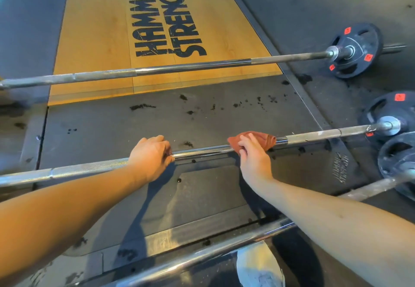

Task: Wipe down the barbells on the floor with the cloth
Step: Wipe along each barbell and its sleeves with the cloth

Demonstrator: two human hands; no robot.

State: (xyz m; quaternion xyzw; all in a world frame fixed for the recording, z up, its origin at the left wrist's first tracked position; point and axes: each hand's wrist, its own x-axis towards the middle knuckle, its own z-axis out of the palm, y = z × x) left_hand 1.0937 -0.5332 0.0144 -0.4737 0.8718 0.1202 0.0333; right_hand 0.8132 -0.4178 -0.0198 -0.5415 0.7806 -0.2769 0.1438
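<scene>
Left hand (150,154) curled round barbell (202,152), right hand (252,155) grips cloth (261,139) on it; barbell could roll if left grip slackens.

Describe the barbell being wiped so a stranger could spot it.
Start at the wooden HAMMER STRENGTH platform. Nearer, past the far barbell, lies the middle barbell on dark mat. Only it has the left hand, right hand and a reddish cloth on it.

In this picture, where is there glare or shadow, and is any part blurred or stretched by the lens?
Head view: light glints on the middle barbell between the left hand and the right hand gripping the cloth; both forearms cast shadows on the mat; the left edge is smeared; the forearms look stretched toward the bottom corners.
</scene>
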